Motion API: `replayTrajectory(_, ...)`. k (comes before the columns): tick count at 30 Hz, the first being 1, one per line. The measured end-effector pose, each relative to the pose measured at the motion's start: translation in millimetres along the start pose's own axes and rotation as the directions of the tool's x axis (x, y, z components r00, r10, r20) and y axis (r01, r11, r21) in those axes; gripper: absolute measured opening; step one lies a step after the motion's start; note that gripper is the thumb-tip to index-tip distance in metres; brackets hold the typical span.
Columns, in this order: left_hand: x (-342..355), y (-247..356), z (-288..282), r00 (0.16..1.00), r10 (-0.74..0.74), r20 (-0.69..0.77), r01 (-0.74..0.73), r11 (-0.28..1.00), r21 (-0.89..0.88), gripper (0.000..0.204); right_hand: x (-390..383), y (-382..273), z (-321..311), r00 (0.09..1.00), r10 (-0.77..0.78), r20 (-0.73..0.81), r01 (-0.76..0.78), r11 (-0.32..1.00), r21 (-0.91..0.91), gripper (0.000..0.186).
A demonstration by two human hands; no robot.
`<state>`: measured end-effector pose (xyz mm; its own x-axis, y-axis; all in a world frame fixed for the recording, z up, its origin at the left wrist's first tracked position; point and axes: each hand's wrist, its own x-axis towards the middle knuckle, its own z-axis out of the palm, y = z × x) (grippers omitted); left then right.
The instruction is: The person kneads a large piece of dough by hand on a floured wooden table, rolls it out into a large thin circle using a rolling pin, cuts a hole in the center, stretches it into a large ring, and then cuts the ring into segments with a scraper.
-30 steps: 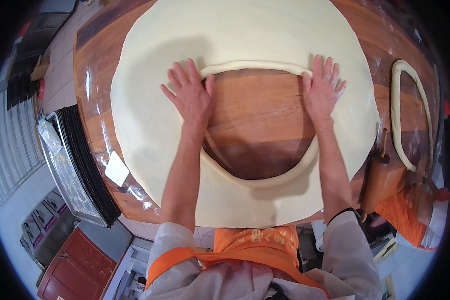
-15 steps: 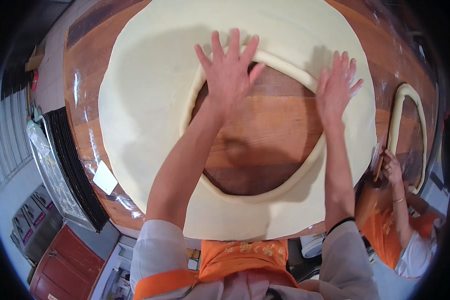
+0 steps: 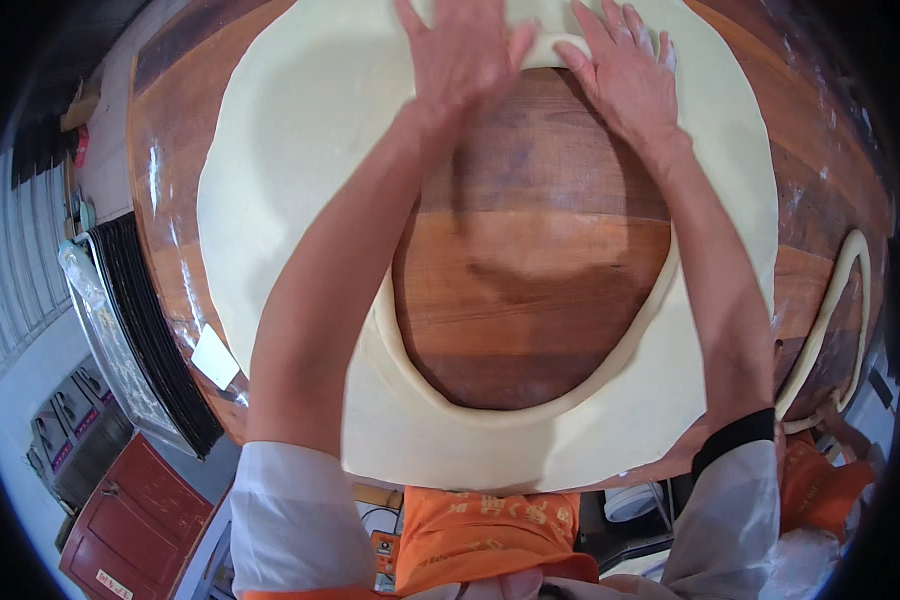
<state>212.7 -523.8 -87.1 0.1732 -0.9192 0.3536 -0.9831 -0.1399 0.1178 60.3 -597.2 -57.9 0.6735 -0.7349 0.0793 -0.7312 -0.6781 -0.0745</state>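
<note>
A wide pale sheet of dough [image 3: 270,150] covers much of the wooden table, with a large hole in its middle edged by a thick rolled rim [image 3: 510,415]. My left hand [image 3: 460,55] lies at the far side of the hole, blurred, fingers spread and partly cut off by the frame's top. Beside it, to the right, my right hand [image 3: 630,85] has spread fingers over the dough, its thumb touching the rolled rim. White dough marks its fingertips.
A co-worker's hand [image 3: 825,415] is at a long dough loop [image 3: 835,300] on the right. A white scraper [image 3: 215,355] lies at the table's [image 3: 160,120] left edge, beside stacked dark trays [image 3: 160,330] and a metal tray [image 3: 100,340].
Both my hands have moved toward the far edge and closer together. The hole has lengthened toward the far side. The co-worker's dough loop appears lower in view, their hand now at its near end.
</note>
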Motion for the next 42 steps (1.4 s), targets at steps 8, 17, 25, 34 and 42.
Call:
replayTrajectory(8, -80, -59, -59, 0.728, 0.539, 0.425, -0.563, 0.823, -0.079, 0.059, 45, 31, 16, 0.994, 0.023, 0.11, -0.032, 0.996, 0.08, 0.057)
replayTrajectory(17, -77, -159, -69, 0.749, 0.521, 0.411, -0.504, 0.849, -0.157, 0.047, 31, 15, 39, 0.94, -0.296, -0.169, 0.294, 0.955, -0.036, 0.051)
replayTrajectory(25, -80, -142, -75, 0.845, 0.477, 0.239, -0.419, 0.871, -0.258, 0.057, 34, -112, 21, 0.96, -0.277, -0.031, 0.278, 0.947, 0.159, 0.046)
replayTrajectory(34, -203, -12, -106, 0.774, 0.559, 0.297, -0.402, 0.796, -0.453, 0.056, -10, -136, 7, 0.93, -0.347, -0.122, 0.324, 0.929, -0.178, 0.045)
replayTrajectory(42, -306, -74, -189, 0.632, 0.435, 0.641, -0.333, 0.9, -0.281, 0.058, -246, -204, 1, 0.843, -0.502, 0.194, 0.435, 0.847, 0.305, 0.058)
